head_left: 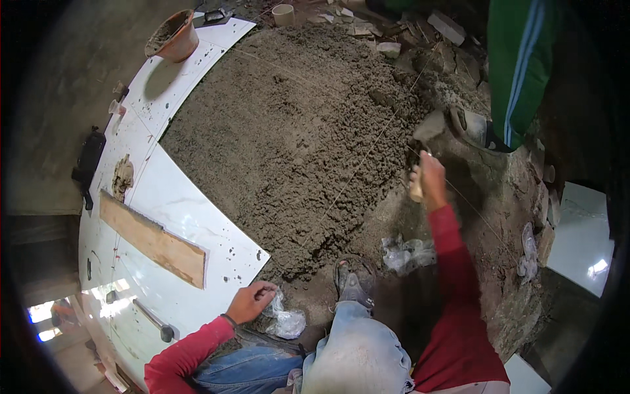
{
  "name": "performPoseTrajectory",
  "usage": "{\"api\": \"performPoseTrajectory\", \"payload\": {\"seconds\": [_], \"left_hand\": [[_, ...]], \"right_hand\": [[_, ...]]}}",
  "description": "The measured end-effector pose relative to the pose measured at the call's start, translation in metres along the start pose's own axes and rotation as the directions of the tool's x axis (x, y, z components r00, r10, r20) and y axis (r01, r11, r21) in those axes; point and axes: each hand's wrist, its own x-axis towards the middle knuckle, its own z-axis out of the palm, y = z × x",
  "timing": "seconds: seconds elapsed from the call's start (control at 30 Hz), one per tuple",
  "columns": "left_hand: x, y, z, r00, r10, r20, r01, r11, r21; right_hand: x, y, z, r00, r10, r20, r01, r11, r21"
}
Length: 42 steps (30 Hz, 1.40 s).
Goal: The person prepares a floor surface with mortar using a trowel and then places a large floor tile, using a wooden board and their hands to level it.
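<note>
My right hand (430, 180) is closed round the pale handle of a trowel (431, 126), its greyish blade reaching up to the right edge of the mortar. That mortar (289, 131) is a wide, damp grey bed, rougher and crumblier on the right. My left hand (252, 302) hangs by the corner of the white floor tiles (190, 217), fingers loosely curled with a gap to the thumb and nothing seen between them. Just beside it lies a crumpled clear plastic bag (287, 323). Taut strings (367, 155) cross above the mortar.
On the tiles are a mortar bucket (176, 38), a wooden board (154, 240) and a mallet (155, 321). Another plastic bag (407, 254) lies near my foot (355, 284). A person in green trousers (518, 72) stands at upper right, near rubble (447, 29). Loose tiles (581, 236) lean far right.
</note>
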Motion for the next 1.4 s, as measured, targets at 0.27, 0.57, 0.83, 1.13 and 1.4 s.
{"api": "performPoseTrajectory", "payload": {"seconds": [0.27, 0.57, 0.83, 1.13, 1.4], "left_hand": [[0.012, -0.005, -0.005, 0.977, 0.062, -0.202, -0.037, 0.991, 0.126], [0.014, 0.026, -0.006, 0.997, 0.059, 0.047, -0.061, 0.997, 0.037], [0.032, 0.004, -0.015, 0.954, 0.082, -0.287, -0.084, 0.996, 0.003], [0.021, 0.01, -0.025, 0.956, -0.029, -0.293, 0.012, 0.998, -0.058], [-0.005, 0.033, -0.039, 0.941, 0.008, -0.337, -0.017, 1.0, -0.023]], "right_hand": [[0.152, -0.03, 0.104, 0.921, -0.317, 0.225, 0.381, 0.853, -0.357], [0.041, -0.024, 0.019, 0.958, -0.106, -0.267, 0.055, 0.98, -0.193], [0.083, -0.021, -0.03, 0.693, -0.69, 0.208, 0.602, 0.396, -0.693], [0.08, -0.079, -0.088, 0.84, -0.276, 0.467, 0.446, -0.138, -0.884], [0.12, -0.106, -0.127, 0.9, 0.004, 0.435, 0.434, -0.076, -0.898]]}}
